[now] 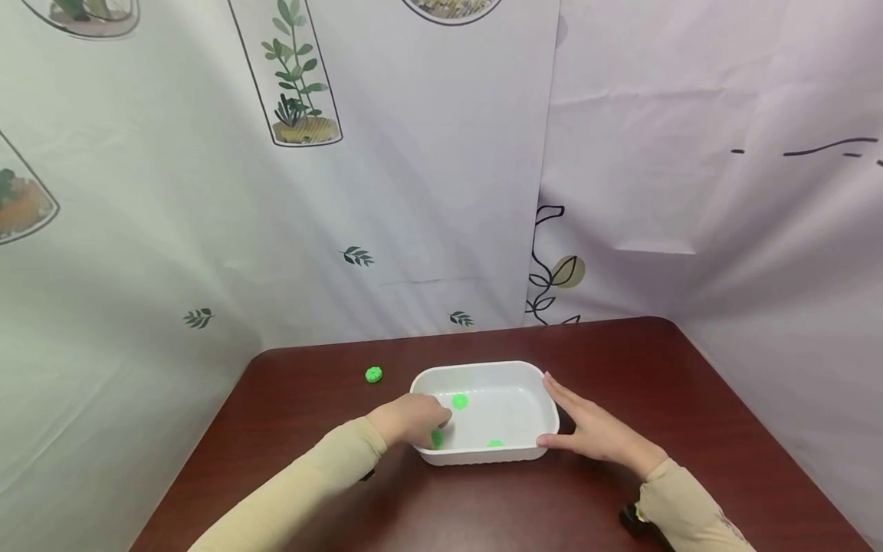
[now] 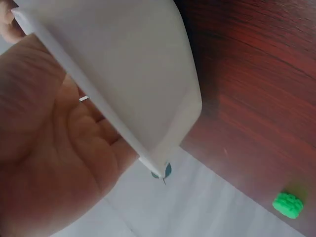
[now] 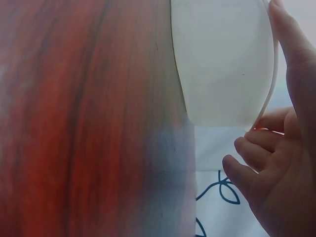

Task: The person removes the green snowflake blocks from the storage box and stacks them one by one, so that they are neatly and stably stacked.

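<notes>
Steadiness seems best kept by the right grip (image 1: 599, 431), spread wide against the end of the white tray (image 1: 490, 458), while the left grip (image 1: 412, 418), its hold impossible to tell, should work lightly around the green piece (image 1: 437, 439) just beside it, inside the tray.

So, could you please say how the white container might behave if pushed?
The white container looks fairly stiff, holding its shape without sagging. Wide and low on the table, it would likely slide rather than tip.

The wrist views look dim and soft.
</notes>
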### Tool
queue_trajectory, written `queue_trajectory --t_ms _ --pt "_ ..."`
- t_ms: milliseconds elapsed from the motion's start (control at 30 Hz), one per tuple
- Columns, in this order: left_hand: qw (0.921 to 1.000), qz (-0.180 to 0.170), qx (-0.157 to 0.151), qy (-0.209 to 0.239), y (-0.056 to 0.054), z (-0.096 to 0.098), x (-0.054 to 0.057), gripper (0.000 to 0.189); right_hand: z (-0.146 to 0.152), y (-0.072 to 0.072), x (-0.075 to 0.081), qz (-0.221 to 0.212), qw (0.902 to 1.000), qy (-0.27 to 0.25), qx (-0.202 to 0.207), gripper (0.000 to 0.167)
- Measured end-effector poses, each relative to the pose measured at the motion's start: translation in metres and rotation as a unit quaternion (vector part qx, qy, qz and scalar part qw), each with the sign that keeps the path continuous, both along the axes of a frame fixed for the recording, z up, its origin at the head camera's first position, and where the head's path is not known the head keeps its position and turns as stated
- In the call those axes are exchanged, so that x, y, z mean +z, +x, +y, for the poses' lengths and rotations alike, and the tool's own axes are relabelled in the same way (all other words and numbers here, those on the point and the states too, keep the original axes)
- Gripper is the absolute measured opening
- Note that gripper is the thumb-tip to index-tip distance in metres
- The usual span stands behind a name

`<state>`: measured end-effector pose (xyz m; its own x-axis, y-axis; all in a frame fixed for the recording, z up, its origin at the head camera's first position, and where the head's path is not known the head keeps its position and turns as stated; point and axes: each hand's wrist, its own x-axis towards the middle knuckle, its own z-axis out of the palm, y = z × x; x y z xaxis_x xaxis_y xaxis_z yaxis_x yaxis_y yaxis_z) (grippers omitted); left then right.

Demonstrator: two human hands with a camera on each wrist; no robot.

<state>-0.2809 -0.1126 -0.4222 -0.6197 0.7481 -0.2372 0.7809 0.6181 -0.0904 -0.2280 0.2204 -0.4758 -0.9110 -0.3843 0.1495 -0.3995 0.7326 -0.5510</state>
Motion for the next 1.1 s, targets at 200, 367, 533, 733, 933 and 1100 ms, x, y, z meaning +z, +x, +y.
queue_trajectory --t_ms 200,367,533,733,933,1100 --pt "0.9988 -0.047 0.007 0.014 -0.003 0.009 -0.003 0.018 0.000 -0.001 0.001 0.000 1.0000 -0.001 0.000 0.112" --pt "0.9947 -0.083 0.001 0.060 -0.014 0.009 -0.009 0.019 0.001 -0.003 0.001 0.005 1.0000 -0.002 0.001 0.112" --pt "0.9918 -0.064 -0.016 0.110 -0.031 0.008 -0.017 0.020 0.001 -0.003 0.003 0.006 0.9999 -0.009 0.000 0.111" --pt "0.9854 -0.039 -0.020 0.165 -0.045 0.011 -0.029 0.016 0.001 -0.003 0.001 0.004 1.0000 -0.008 0.001 0.111" --pt "0.9821 -0.021 0.011 0.187 -0.050 0.017 -0.037 0.017 0.000 -0.003 0.000 0.002 1.0000 -0.009 0.000 0.110" --pt "0.9810 -0.013 0.068 0.181 -0.046 0.019 -0.037 0.025 0.000 -0.002 -0.001 -0.002 1.0000 -0.007 -0.001 0.110"
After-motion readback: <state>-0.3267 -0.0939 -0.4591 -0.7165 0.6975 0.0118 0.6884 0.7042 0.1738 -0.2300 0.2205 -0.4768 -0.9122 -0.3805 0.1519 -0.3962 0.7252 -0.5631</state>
